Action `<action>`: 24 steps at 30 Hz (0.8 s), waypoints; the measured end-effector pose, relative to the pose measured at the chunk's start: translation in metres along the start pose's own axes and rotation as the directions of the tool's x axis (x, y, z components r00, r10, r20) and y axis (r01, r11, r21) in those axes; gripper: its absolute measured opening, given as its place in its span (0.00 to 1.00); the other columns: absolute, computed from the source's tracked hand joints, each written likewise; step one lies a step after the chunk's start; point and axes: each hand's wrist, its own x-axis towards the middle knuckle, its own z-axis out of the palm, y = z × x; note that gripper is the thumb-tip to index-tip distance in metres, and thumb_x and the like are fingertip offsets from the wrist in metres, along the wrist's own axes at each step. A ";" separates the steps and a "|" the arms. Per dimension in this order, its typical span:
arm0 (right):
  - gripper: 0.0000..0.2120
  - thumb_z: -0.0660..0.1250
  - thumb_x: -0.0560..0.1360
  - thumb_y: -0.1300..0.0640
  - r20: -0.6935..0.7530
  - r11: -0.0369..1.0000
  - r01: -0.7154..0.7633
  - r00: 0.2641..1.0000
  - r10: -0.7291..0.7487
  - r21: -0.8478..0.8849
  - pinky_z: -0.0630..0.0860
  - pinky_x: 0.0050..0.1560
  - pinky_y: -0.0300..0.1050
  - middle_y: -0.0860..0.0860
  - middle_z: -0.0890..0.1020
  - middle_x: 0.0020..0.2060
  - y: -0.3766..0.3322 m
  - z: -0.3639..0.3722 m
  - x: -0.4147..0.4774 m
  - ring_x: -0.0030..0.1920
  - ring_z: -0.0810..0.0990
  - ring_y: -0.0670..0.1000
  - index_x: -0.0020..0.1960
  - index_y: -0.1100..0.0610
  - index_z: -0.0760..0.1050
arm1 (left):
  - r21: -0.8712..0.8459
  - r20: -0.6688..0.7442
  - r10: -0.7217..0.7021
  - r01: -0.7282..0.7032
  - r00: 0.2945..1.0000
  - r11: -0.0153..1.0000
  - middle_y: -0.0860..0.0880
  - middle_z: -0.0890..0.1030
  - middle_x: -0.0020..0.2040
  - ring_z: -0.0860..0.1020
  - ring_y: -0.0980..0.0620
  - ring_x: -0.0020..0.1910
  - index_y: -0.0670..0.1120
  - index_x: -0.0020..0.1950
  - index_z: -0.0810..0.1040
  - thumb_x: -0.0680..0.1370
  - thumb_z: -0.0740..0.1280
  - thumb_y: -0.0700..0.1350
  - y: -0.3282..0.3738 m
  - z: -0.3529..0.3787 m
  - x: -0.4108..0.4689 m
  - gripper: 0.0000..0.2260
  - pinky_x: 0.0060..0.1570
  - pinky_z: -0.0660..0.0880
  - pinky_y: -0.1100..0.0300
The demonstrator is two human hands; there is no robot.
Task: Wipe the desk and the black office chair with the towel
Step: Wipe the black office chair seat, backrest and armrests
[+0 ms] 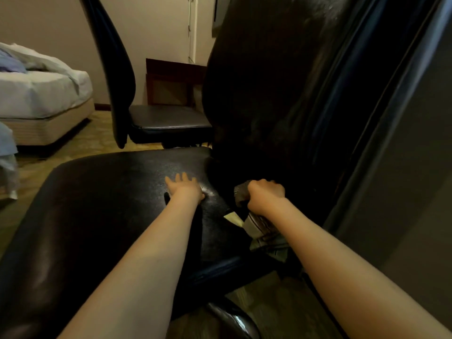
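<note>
The black padded office chair [97,204] fills the view, its glossy seat running from 9 o'clock to the centre and its tall backrest [269,94] rising toward 1 o'clock. The left hand [184,189] lies flat on the seat just below the centre, fingers straight and spread, holding nothing; I judge it is there to brace the chair so it does not roll or swivel under the wiping. At its 3 o'clock, a little apart, the right hand [265,196] is curled tight around the grey striped cloth towel [261,231], pressing the bunched end into the crease where seat meets backrest (likely a dust trap), while the loose tail hangs off the seat edge toward 5 o'clock. The crease is cramped: the backrest walls off the knuckles, and a flat grey panel [415,167] stands close at 3 o'clock, so strokes have room mainly leftward over the seat. Past the seat's far edge at 12 o'clock a second black chair [168,121] stands near; a white-sheeted bed [41,94] sits at 10 o'clock across patterned carpet [80,140]. I cannot pick out the desk with any certainty.
</note>
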 end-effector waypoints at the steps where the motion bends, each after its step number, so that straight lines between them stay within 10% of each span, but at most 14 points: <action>1: 0.15 0.61 0.77 0.58 -0.007 1.000 -0.003 1.000 0.003 0.000 0.71 0.53 0.50 0.58 0.75 0.60 -0.002 0.003 -0.004 0.61 0.72 0.61 0.63 0.60 0.71 | 0.015 -0.051 0.002 -0.002 0.999 1.000 0.43 0.43 0.78 0.44 0.42 0.77 0.47 0.78 0.46 0.82 0.55 0.52 0.002 0.001 -0.005 0.28 0.72 0.45 0.40; 5: 0.14 0.60 0.78 0.59 -0.018 0.999 0.014 1.000 -0.014 0.030 0.71 0.54 0.49 0.58 0.76 0.60 -0.008 -0.001 -0.023 0.60 0.73 0.60 0.62 0.60 0.72 | -0.004 -0.169 0.126 -0.128 0.978 0.992 0.40 0.59 0.73 0.60 0.39 0.72 0.47 0.75 0.59 0.79 0.63 0.49 0.015 -0.005 -0.051 0.26 0.68 0.59 0.44; 8: 0.15 0.60 0.77 0.59 -0.008 0.997 0.060 0.998 -0.060 0.041 0.72 0.53 0.49 0.58 0.76 0.60 -0.004 -0.004 -0.036 0.60 0.74 0.60 0.63 0.60 0.71 | -0.056 0.057 0.234 -0.231 0.971 0.971 0.44 0.69 0.68 0.69 0.41 0.65 0.46 0.72 0.66 0.74 0.68 0.57 0.024 -0.006 -0.079 0.30 0.64 0.68 0.46; 14: 0.03 0.63 0.72 0.62 0.103 0.956 0.238 0.961 -0.258 0.172 0.67 0.29 0.42 0.54 0.75 0.38 0.021 -0.016 -0.066 0.40 0.76 0.56 0.45 0.59 0.75 | -0.102 -0.059 0.165 -0.170 0.985 0.980 0.44 0.59 0.74 0.57 0.42 0.73 0.50 0.75 0.59 0.78 0.63 0.55 0.025 0.020 -0.117 0.28 0.66 0.63 0.45; 20: 0.04 0.61 0.73 0.64 0.258 0.951 0.246 0.922 -0.290 0.189 0.72 0.36 0.43 0.53 0.75 0.38 0.041 -0.027 -0.114 0.38 0.74 0.52 0.43 0.58 0.74 | -0.075 -0.192 0.115 -0.131 0.975 0.989 0.41 0.63 0.71 0.62 0.41 0.70 0.48 0.74 0.60 0.80 0.60 0.53 0.027 0.031 -0.136 0.24 0.65 0.62 0.48; 24: 0.15 0.61 0.74 0.61 0.442 0.975 0.212 0.869 -0.220 0.068 0.76 0.56 0.55 0.58 0.80 0.55 0.064 -0.016 -0.135 0.55 0.78 0.60 0.58 0.62 0.77 | -0.055 -0.231 0.116 -0.132 0.966 0.990 0.40 0.63 0.69 0.63 0.40 0.68 0.45 0.71 0.64 0.80 0.60 0.50 0.029 0.026 -0.152 0.21 0.64 0.64 0.49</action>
